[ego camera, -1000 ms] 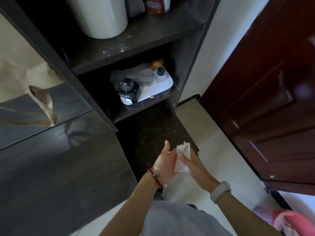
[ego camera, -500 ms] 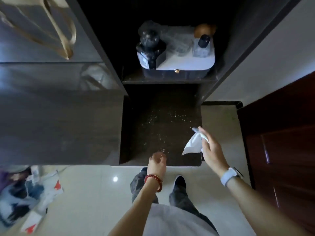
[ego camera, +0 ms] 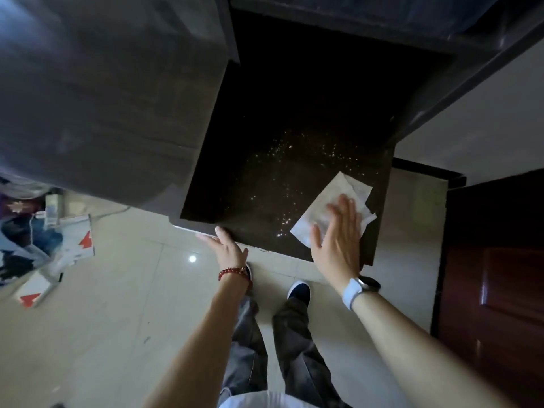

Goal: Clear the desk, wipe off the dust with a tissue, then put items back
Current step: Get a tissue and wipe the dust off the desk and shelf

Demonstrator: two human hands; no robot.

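Home: tiled floor (ego camera: 117, 319), wooden door (ego camera: 497, 275), dark shelving (ego camera: 117, 98).

tissue (ego camera: 329, 207) on desk (ego camera: 265, 136) right, clutter (ego camera: 44, 240) on floor (ego camera: 117, 304) left

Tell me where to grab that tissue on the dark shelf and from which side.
Pinch the tissue at its far corner, which lies bare beyond the right hand pressing it flat on the shelf. Come from above at the shelf's right, since the sheet lies flat and thin; the near part sits under the palm.
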